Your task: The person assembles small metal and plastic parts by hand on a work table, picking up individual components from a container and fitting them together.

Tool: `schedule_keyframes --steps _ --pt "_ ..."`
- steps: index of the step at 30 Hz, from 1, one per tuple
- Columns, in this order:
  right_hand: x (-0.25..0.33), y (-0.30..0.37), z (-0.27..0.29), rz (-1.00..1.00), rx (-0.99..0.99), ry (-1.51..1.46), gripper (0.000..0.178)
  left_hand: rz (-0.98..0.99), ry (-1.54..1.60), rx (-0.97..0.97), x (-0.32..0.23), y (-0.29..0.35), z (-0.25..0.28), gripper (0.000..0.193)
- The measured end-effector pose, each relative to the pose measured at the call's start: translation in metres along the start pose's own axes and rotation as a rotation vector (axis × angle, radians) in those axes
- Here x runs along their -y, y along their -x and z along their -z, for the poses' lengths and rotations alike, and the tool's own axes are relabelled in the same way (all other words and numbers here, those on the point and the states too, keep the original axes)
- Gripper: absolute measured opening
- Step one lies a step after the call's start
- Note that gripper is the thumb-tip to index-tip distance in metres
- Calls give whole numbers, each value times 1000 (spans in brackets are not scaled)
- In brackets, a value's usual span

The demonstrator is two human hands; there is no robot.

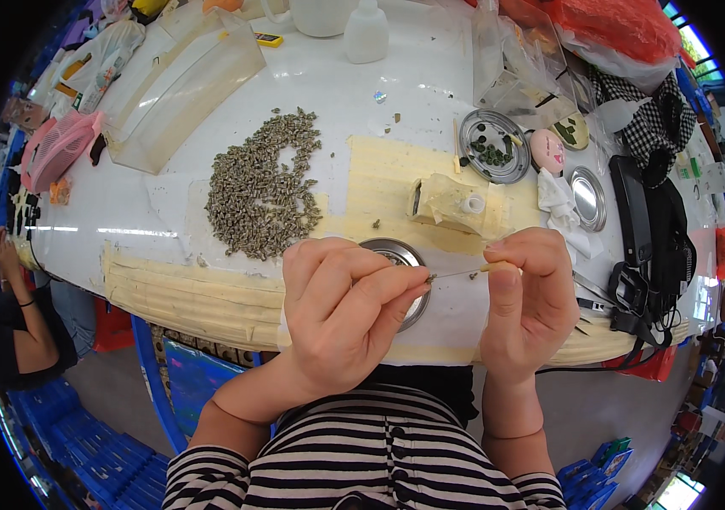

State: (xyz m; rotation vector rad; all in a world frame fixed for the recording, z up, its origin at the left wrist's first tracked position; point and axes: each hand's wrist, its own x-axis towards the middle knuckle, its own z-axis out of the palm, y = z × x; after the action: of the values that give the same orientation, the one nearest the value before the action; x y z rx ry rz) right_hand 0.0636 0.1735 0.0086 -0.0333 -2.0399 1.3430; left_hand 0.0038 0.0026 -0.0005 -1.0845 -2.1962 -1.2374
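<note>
My left hand (341, 306) is closed in a pinch on a small metal part (432, 277), which pokes out past its fingertips. Between thumb and fingers of my right hand (528, 297) is a thin needle-like tool (460, 272) with a yellowish end. Its tip reaches the metal part. Beneath my left hand lies a round metal dish (415, 316), partly hidden. A large heap of small metal parts (265, 191) spreads on the white table to the left. Beyond my hands sits a block wrapped in yellowish tape (443, 204) with a white nozzle on it.
At the right are a metal dish (513, 176) with dark green bits, a pink egg-shaped thing (547, 151), a round metal lid (586, 197) and a black strap (630, 212). Clear plastic bins (184, 93) stand farther back near a white bottle (366, 34). Another person's arm (35, 331) shows far left.
</note>
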Motion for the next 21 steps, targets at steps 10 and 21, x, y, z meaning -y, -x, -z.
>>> schedule_keyframes --steps 10,21 --pt "5 -27 11 151 -157 269 8 29 12 -41 0 1 -3 21" --pt "-2 -25 3 286 -84 608 23 49 61 -36 -1 -1 1 23"
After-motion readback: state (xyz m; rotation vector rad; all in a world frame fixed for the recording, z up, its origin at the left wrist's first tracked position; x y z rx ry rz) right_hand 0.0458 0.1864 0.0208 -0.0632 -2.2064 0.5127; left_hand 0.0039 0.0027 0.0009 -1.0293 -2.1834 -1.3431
